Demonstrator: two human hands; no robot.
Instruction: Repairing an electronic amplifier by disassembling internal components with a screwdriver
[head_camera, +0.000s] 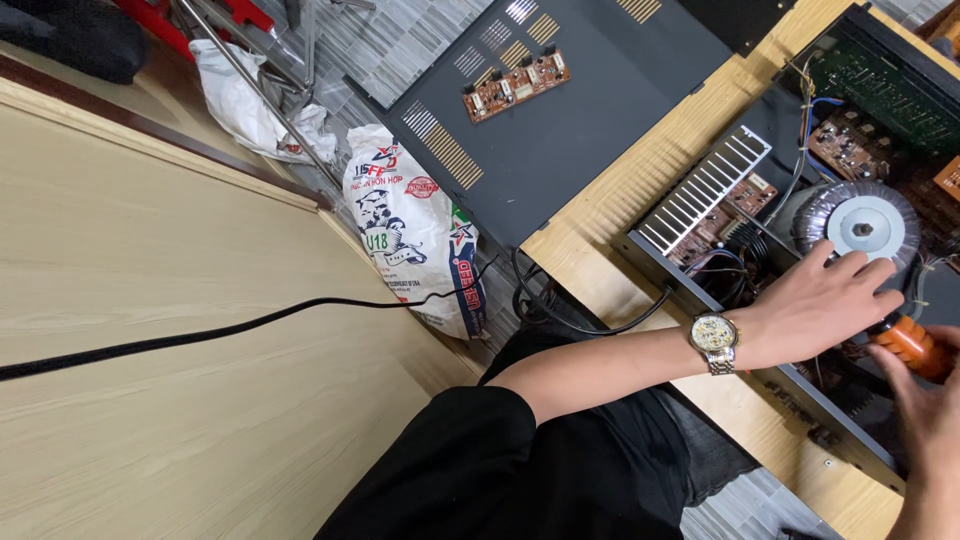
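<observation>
An opened amplifier chassis (655, 262) lies on a wooden tabletop at the right, showing a ribbed heat sink (705, 190), circuit boards and a round toroidal transformer (862, 222). My left hand (820, 300), with a metal wristwatch (714, 340), rests palm down against the transformer's near side. My right hand (925, 420) enters at the right edge and touches an orange tool handle (912, 345); how it grips the handle is hidden.
The chassis's dark cover plate (560, 130) leans at top centre with a small brown circuit board (515, 85) on it. A printed white sack (415, 230) stands on the tiled floor. A black cable (200, 335) crosses the light wooden panel at left.
</observation>
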